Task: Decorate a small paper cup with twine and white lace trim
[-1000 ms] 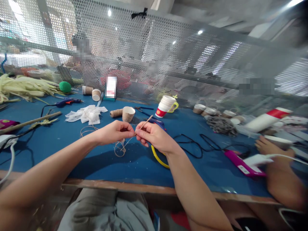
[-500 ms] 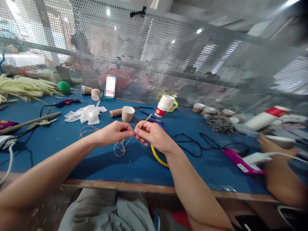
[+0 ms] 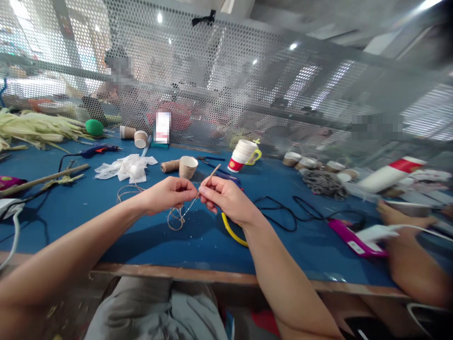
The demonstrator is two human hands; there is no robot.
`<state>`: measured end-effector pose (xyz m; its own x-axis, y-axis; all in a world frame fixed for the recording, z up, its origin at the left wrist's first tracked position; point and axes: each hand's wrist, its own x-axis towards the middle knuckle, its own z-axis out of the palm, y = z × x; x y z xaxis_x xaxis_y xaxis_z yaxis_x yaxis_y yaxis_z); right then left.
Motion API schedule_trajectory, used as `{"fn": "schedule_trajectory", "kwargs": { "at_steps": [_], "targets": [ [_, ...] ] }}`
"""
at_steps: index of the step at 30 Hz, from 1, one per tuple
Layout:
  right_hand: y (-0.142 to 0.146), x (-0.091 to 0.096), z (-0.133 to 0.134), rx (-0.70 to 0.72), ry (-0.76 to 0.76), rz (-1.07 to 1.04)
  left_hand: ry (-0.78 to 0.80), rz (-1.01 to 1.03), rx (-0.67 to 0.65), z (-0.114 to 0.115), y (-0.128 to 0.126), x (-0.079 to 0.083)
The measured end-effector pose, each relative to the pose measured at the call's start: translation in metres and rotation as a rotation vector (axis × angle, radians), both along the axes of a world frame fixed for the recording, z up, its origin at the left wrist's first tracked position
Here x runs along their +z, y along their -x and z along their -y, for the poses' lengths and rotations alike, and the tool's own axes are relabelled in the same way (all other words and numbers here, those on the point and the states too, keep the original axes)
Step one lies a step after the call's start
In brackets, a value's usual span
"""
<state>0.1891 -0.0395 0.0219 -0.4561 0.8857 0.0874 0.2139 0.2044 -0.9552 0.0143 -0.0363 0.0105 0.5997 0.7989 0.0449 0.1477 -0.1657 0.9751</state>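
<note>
At the middle of the table my left hand (image 3: 173, 193) and my right hand (image 3: 224, 198) meet, fingertips almost touching. My right hand is closed on a thin stick (image 3: 213, 173), its tan end tilted up and away and its thin pale end pointing down left. Thumb and index finger of my left hand pinch a strand of thin brown twine (image 3: 176, 225) beside the stick; the exact grip is hidden. Loops of the twine hang below the hands. Behind them, a twine spool (image 3: 170, 165) lies by a small twine-wrapped cup (image 3: 188, 167).
Stacked paper cups (image 3: 242, 156), pliers (image 3: 212, 158) and a crumpled white cloth (image 3: 127, 167) lie beyond my hands. A yellow tool handle (image 3: 233, 232) is under my right wrist. Black cable (image 3: 279, 213) and a purple power strip (image 3: 356, 240) lie right, near another person's arm (image 3: 412, 250).
The stick has turned and slid slightly down left in my right hand, and more of its thin pale lower end shows. My left hand has barely moved.
</note>
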Motion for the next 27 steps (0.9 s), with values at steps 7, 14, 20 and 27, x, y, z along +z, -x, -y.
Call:
{"fn": "schedule_trajectory", "kwargs": {
  "at_steps": [7,14,20,27],
  "targets": [
    [0.0006,0.0001,-0.0004,0.005,0.015,-0.012,0.018,0.046,-0.019,-0.0012,-0.0003,-0.0019],
    [0.0022,-0.0048,-0.0033,-0.051,0.031,0.026,-0.19,-0.115,0.081,0.0,-0.0024,-0.0002],
    [0.0007,-0.0012,-0.0004,-0.001,0.052,-0.004,-0.196,-0.113,0.023,0.0008,0.0007,0.004],
    [-0.0008,0.0003,0.0002,0.035,0.045,0.016,-0.122,-0.101,-0.008,0.0002,0.0011,0.004]
  ]
}}
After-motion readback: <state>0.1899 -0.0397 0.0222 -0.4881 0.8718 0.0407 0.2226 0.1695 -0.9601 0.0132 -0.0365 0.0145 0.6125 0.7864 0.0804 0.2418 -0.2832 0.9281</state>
